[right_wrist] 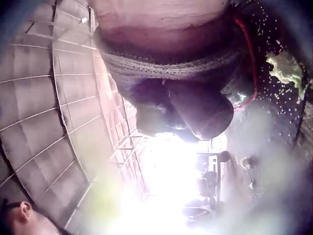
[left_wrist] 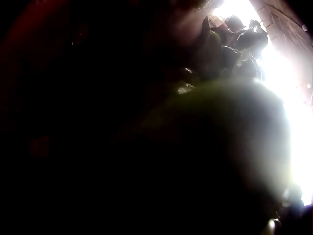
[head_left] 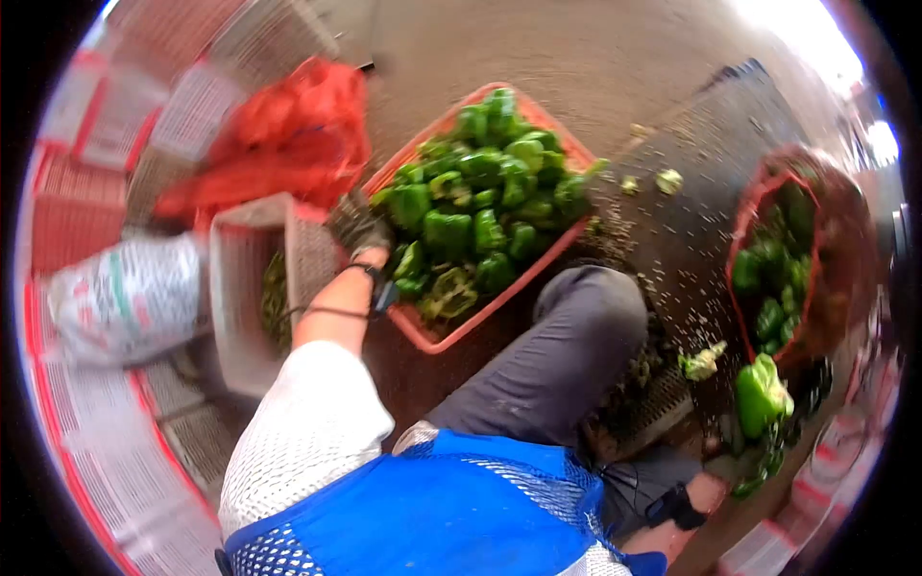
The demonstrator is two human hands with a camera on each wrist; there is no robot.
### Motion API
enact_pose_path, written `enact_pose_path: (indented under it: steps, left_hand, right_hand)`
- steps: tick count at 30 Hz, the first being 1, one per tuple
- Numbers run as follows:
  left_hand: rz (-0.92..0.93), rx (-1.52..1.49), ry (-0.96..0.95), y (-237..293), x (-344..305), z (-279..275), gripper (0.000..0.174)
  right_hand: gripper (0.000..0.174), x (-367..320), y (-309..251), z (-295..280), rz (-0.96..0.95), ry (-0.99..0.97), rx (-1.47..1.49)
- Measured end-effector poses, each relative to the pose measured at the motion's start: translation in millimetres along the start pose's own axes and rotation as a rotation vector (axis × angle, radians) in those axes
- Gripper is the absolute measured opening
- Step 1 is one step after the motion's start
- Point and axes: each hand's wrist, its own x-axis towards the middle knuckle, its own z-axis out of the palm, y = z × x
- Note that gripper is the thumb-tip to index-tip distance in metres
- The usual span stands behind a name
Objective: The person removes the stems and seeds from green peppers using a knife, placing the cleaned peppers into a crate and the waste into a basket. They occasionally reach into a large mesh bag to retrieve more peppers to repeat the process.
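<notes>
A pink-red crate [head_left: 434, 338] heaped with green bell peppers [head_left: 485, 173] stands before me. My gloved left hand [head_left: 361, 227] is at its left rim, beside the peppers; how its fingers lie I cannot tell. A rounded green surface [left_wrist: 234, 112] fills much of the dark left wrist view. Low on the right, my gloved right hand [head_left: 734, 465] is beside a bright green bell pepper [head_left: 763, 396] with a pale broken part. The right wrist view shows the gloved thumb [right_wrist: 205, 112] bent against a pale green pepper [right_wrist: 150, 120].
An open red mesh sack [head_left: 845, 240] of peppers stands at right. Seeds and pepper scraps [head_left: 669, 180] litter a dark board [head_left: 711, 134]. Left are a pale crate [head_left: 235, 326] with green contents, red mesh bags [head_left: 288, 125] and a white sack [head_left: 134, 298]. My bent knee [head_left: 600, 312] lies between crate and board.
</notes>
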Motion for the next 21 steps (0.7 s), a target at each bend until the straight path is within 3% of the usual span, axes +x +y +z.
enact_pose_path:
  steps: [1,3,7,8,9,10,12,15,17,19,20,21]
  left_hand:
    - [0.111,0.075,0.075,-5,-4,-7,0.055]
    - [0.221,0.107,0.046,-15,3,-8,0.051]
    - [0.246,0.018,-0.188,-30,48,-18,0.044]
    - [0.247,-0.067,-0.193,-23,59,-35,0.042]
    - [0.266,-0.193,-0.175,-15,68,-51,0.04]
    - [0.312,-0.38,-0.16,4,70,-77,0.038]
    - [0.435,-0.78,-0.226,61,47,-137,0.035]
    - [0.681,-1.187,-0.496,175,-41,-244,0.023]
    - [0.792,-1.133,-0.628,259,-118,-308,0.018]
    - [1.075,-1.257,-0.74,319,-181,-322,0.038]
    - [0.984,-1.335,-1.038,345,-207,-333,0.046]
    - [1.282,-1.027,-0.915,371,-223,-340,0.053]
  right_hand:
    - [0.052,0,-3,-7,-0.007,0.022,0.03]
    - [0.052,-1,-8,-22,-0.013,0.067,0.098]
    - [0.052,9,3,-26,0.036,-0.008,0.334]
    - [0.052,11,9,-25,0.002,-0.133,0.408]
    - [0.05,15,10,-27,0.091,-0.112,0.378]
    - [0.048,18,11,-30,0.18,-0.093,0.35]
    - [0.051,30,4,-27,0.155,-0.221,0.27]
    - [0.06,51,13,-38,0.182,-0.273,0.211]
    - [0.063,58,10,-31,0.112,-0.287,0.246]
    - [0.067,58,-5,-29,0.061,-0.307,0.306]
    - [0.069,59,-6,-33,0.045,-0.307,0.282]
    - [0.071,59,-7,-38,0.028,-0.306,0.259]
